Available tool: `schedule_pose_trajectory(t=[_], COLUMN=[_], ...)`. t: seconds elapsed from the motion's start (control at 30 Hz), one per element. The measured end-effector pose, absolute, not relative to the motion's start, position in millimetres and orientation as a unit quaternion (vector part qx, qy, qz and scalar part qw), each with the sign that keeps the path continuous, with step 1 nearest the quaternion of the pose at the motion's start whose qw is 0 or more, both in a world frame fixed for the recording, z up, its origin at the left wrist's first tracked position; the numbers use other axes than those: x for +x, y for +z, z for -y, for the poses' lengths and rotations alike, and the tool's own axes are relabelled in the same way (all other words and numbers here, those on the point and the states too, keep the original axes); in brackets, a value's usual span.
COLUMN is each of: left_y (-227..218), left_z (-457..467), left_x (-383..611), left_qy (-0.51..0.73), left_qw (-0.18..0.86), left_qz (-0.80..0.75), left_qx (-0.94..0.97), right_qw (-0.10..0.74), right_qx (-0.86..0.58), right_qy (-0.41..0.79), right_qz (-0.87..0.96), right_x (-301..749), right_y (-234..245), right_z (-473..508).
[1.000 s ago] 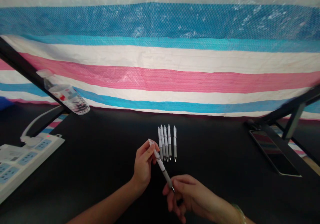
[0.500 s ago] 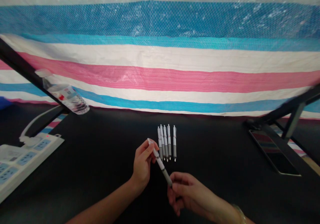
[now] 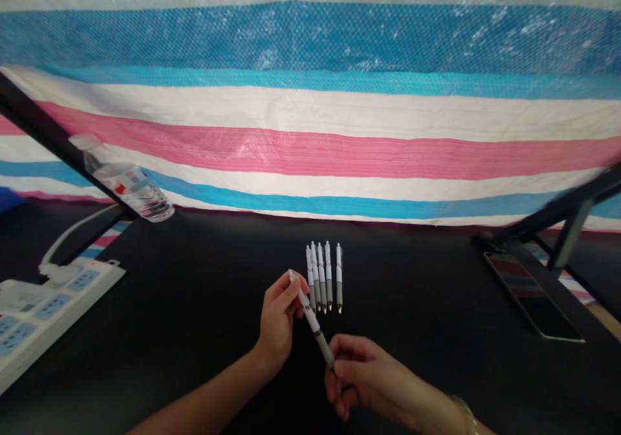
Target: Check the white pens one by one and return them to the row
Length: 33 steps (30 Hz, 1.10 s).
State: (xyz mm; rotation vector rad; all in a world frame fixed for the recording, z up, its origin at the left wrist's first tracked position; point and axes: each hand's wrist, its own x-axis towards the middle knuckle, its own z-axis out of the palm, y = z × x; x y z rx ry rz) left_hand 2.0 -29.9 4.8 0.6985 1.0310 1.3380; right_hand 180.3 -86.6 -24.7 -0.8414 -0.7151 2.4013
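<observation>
A white pen with a grey grip [image 3: 311, 319] slants between my two hands above the black table [image 3: 218, 260]. Its white upper end is pinched between the thumb and fingers of my left hand [image 3: 277, 322]. At the lower end, my right hand [image 3: 361, 373] closes thumb and forefinger on the pen's tip, which the fingers hide. Just beyond my left hand, several matching pens [image 3: 321, 279] lie side by side, their grey ends toward me. One more pen [image 3: 339, 278] lies slightly apart on the right of that row.
On the left are a white power strip [image 3: 63, 312] with a plugged-in cable and a tilted water bottle [image 3: 133, 186]. A dark phone [image 3: 533, 296] lies at the right, near a black metal support [image 3: 557, 208]. A striped plastic sheet [image 3: 310, 156] hangs behind the table.
Almost nothing differs. The pen and my left hand have shifted very slightly to the right; both hands keep their hold.
</observation>
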Motion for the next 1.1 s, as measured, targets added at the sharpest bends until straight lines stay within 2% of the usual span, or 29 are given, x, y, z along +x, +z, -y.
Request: schedule_pose_trajectory(t=[0.53, 0.87, 1.1], left_y=[5, 4, 8], left_z=[31, 28, 18], left_x=[2, 2, -7], left_qy=[0.582, 0.586, 0.631], left_qw=[0.606, 0.605, 0.567], left_qz=[-0.451, -0.447, -0.445], left_qx=[0.3, 0.301, 0.286], right_qw=[0.245, 0.202, 0.188], right_qx=[-0.31, -0.308, -0.313], right_qy=[0.88, 0.885, 0.885], right_qz=[0.263, 0.286, 0.288], right_x=[181, 179, 179], right_y=[-24, -30, -31], right_z=[84, 87, 86])
